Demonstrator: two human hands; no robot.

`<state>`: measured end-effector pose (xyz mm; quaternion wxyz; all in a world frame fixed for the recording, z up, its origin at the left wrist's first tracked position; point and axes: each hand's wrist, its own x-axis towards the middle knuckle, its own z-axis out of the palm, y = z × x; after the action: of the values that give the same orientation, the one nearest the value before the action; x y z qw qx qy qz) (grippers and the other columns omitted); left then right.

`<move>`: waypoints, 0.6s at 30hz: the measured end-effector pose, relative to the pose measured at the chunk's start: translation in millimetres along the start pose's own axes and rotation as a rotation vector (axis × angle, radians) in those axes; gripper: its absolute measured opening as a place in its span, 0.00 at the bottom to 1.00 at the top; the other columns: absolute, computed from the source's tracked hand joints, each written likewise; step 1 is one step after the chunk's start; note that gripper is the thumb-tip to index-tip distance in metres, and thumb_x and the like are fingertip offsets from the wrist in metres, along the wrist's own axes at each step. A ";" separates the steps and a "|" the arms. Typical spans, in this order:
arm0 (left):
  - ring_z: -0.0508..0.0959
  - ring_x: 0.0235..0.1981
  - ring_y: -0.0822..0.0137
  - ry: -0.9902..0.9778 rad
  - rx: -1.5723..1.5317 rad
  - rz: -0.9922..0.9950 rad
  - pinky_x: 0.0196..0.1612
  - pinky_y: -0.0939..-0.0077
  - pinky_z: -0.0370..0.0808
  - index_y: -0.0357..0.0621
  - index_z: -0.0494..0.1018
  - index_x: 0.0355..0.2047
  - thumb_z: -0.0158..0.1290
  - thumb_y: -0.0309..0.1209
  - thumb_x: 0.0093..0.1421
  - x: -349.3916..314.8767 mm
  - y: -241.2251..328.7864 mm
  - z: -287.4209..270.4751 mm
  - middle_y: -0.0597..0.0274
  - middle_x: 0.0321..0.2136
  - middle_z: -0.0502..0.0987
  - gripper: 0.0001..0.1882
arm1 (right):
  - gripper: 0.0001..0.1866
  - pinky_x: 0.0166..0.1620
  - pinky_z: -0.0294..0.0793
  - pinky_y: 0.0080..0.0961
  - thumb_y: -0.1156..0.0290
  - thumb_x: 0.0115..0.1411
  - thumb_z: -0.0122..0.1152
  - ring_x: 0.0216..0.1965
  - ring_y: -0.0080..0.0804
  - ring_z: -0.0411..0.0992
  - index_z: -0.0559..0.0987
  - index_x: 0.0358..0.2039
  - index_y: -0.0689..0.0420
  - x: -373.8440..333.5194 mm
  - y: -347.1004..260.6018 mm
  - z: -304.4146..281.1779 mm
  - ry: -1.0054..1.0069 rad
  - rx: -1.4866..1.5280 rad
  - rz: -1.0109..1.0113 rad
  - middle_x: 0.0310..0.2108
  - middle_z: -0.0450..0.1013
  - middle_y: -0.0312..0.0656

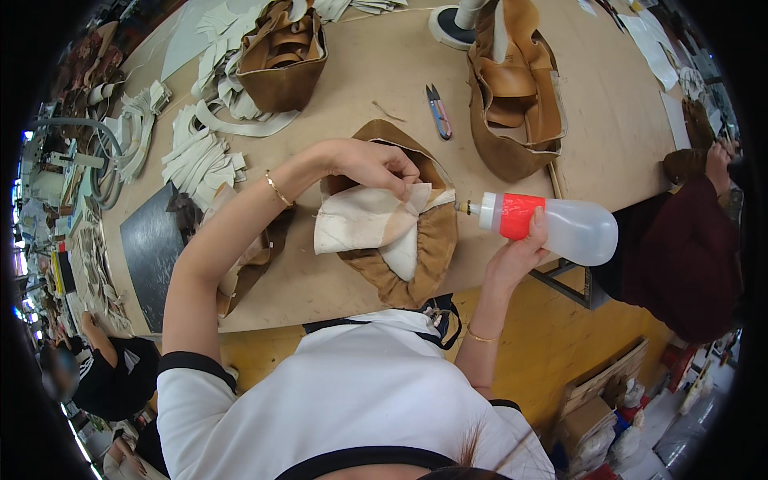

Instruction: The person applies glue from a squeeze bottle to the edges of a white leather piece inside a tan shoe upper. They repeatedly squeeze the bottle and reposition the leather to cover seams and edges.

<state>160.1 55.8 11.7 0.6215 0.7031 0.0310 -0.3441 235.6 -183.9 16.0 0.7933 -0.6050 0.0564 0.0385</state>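
Left hand pinching cream lining; right hand gripping squeeze bottle (past table edge).

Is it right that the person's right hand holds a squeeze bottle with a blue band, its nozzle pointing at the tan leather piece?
Not quite. In the head view the squeeze bottle in the right hand has a red band, not blue. Its nozzle does point at the tan leather piece.
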 end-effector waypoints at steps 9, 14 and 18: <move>0.68 0.50 0.73 -0.006 -0.051 -0.041 0.46 0.80 0.64 0.38 0.66 0.21 0.51 0.24 0.52 0.3 3.3 0.1 0.66 0.31 0.73 0.06 | 0.17 0.43 0.69 0.29 0.71 0.48 0.67 0.34 0.29 0.69 0.74 0.35 0.65 -14.4 16.5 24.0 -0.226 -0.245 -0.294 0.34 0.72 0.42; 0.68 0.35 0.78 -0.007 -0.034 0.007 0.40 0.82 0.64 0.38 0.68 0.22 0.51 0.24 0.52 -0.2 1.1 1.4 0.68 0.30 0.72 0.04 | 0.15 0.42 0.69 0.29 0.70 0.48 0.68 0.32 0.30 0.69 0.75 0.33 0.64 -15.8 14.4 24.3 -0.290 -0.449 -0.545 0.31 0.73 0.41; 0.66 0.33 0.79 -0.026 -0.024 -0.036 0.39 0.83 0.64 0.39 0.70 0.23 0.51 0.25 0.51 0.7 2.0 -1.9 0.70 0.27 0.71 0.03 | 0.15 0.43 0.69 0.29 0.70 0.49 0.66 0.33 0.30 0.69 0.75 0.34 0.66 -9.3 5.4 15.0 -0.227 -0.445 -0.435 0.32 0.73 0.42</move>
<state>162.4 56.8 13.0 0.6239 0.6905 0.0398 -0.3639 226.4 -167.9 16.0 0.6324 -0.7533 -0.1728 -0.0534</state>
